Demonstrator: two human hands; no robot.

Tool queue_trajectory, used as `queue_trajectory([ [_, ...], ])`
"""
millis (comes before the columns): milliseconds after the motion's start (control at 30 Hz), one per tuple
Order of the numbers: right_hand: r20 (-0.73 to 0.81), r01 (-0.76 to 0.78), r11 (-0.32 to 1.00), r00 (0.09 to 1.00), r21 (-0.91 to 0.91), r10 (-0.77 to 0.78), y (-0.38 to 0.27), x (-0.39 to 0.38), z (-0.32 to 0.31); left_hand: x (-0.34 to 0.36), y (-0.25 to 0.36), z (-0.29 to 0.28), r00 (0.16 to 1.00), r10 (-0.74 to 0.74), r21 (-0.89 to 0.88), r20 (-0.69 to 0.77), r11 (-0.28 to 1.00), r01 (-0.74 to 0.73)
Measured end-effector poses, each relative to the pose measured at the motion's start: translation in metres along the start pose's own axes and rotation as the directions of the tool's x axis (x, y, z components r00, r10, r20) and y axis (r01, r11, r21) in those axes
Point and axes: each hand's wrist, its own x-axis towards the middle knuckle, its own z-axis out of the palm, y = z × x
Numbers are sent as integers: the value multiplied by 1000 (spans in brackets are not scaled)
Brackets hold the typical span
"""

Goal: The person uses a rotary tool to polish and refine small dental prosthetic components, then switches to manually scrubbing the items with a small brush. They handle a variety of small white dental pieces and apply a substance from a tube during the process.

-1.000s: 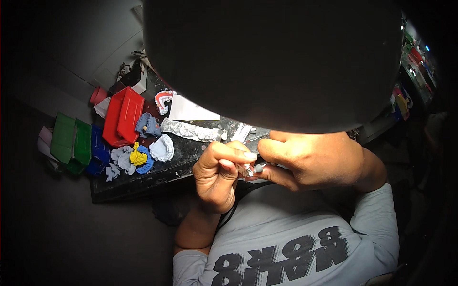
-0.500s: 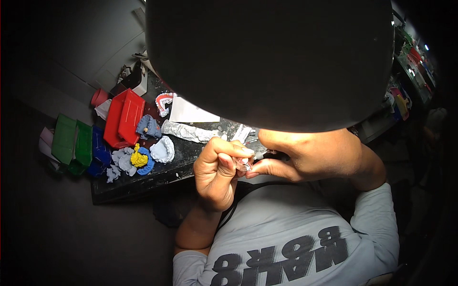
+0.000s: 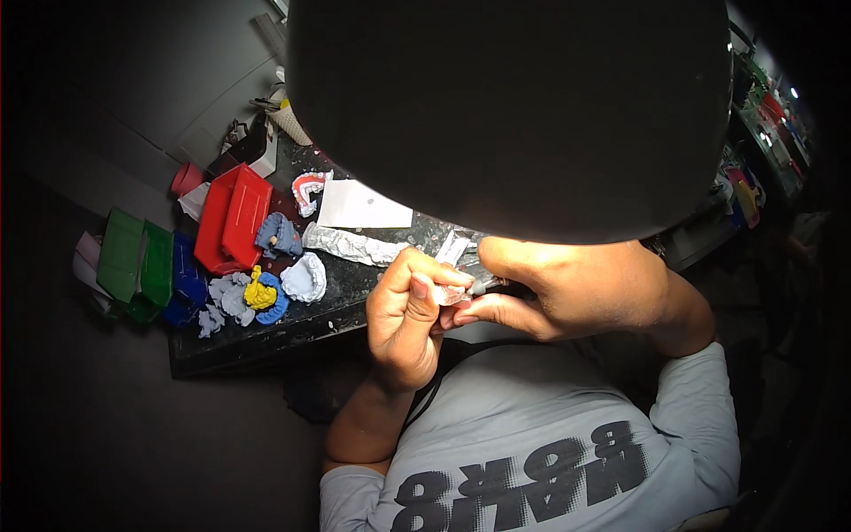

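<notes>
My left hand (image 3: pixel 403 319) is closed, pinching a small translucent, pinkish dental piece (image 3: pixel 450 293) between thumb and fingers. From the right, my right hand (image 3: pixel 585 288) is wrapped round a rotary handpiece; its body is mostly hidden by the fingers and a dark overhang. The handpiece's grey polishing tip (image 3: pixel 478 288) is at the dental piece's edge; I cannot tell whether they touch. Both hands meet just past the bench's near edge, in front of my grey shirt. My right thumb lies close to the left fingertips.
A large dark rounded shape (image 3: pixel 514 115) blocks the upper middle. Left on the black bench (image 3: pixel 257 350) are a red bin (image 3: pixel 232 217), blue-grey, white and yellow dental moulds (image 3: pixel 260 293), a red-and-white dental arch (image 3: pixel 308 191), a white card (image 3: pixel 363 206) and crumpled foil (image 3: pixel 355 245). Green bins (image 3: pixel 133 266) stand farther left.
My left hand has shifted slightly right and turned the dental piece a little against the grey tip. My right hand stays nearly in place. The view has moved slightly.
</notes>
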Motion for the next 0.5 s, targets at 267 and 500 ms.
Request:
queue_trajectory([
  [267,-9,17,997,1000,75,-17,2,0,6,0,0,1,1000,1,8,-22,1000,0],
  [500,16,14,998,1000,59,-15,1,-1,4,0,-1,4,1000,8,-20,-24,1000,-8],
])
